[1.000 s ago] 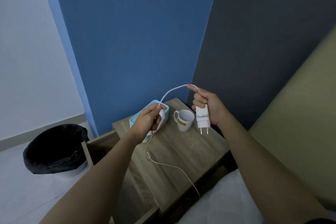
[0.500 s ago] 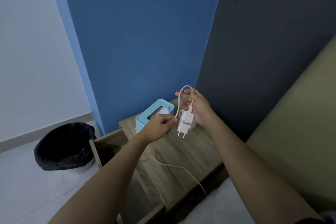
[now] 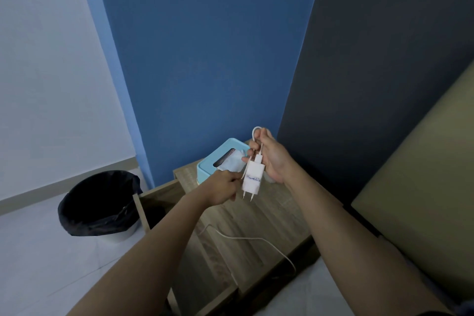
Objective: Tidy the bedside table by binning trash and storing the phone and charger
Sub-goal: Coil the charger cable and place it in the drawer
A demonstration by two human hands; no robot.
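Note:
My right hand (image 3: 272,159) holds a white charger plug (image 3: 252,179) above the wooden bedside table (image 3: 272,215), prongs pointing down, with a loop of its white cable (image 3: 256,239) folded over the fingers. My left hand (image 3: 223,188) is just left of the plug, pinching the cable. The rest of the cable trails across the tabletop toward the front edge. No phone is visible.
A light blue tissue box (image 3: 218,159) stands at the table's back left. A bin with a black liner (image 3: 98,202) sits on the floor to the left. The table's drawer (image 3: 154,196) is pulled out. A bed (image 3: 420,202) is on the right.
Both hands have come together. The loop between them has shortened, and the plug now hangs beside my left hand. The mug is hidden behind my right hand.

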